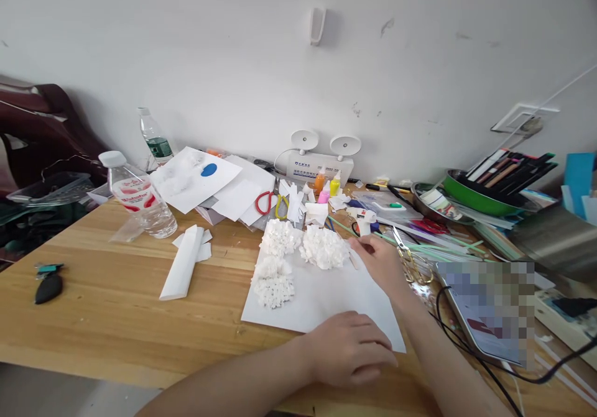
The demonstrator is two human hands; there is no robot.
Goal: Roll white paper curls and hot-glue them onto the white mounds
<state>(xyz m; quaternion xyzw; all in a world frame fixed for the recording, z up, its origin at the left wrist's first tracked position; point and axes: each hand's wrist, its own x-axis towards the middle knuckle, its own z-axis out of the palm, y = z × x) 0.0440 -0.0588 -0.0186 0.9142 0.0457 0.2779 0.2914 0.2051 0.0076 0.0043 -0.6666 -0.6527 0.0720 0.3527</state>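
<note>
My right hand (379, 263) reaches over the right side of a white sheet of paper (336, 308). Its fingertips are pinched together beside a fluffy white paper cluster (324, 247); what they hold, if anything, is hidden. A thin stick (353, 261) shows just below those fingertips. Across the sheet's front edge lies my left hand (352, 350), loosely bent with fingers somewhat apart and nothing visible in it. Two more white clusters, an upper one (280, 238) and a lower one (273, 283), sit on the sheet's left part.
Scissors (415, 265) and a tablet-like device (485, 317) with black cables lie at right. Behind the sheet are a hot glue gun (365, 220), small paint bottles (334, 184) and red-handled pliers (265, 202). Folded white paper (183, 265) and a water bottle (140, 199) stand left.
</note>
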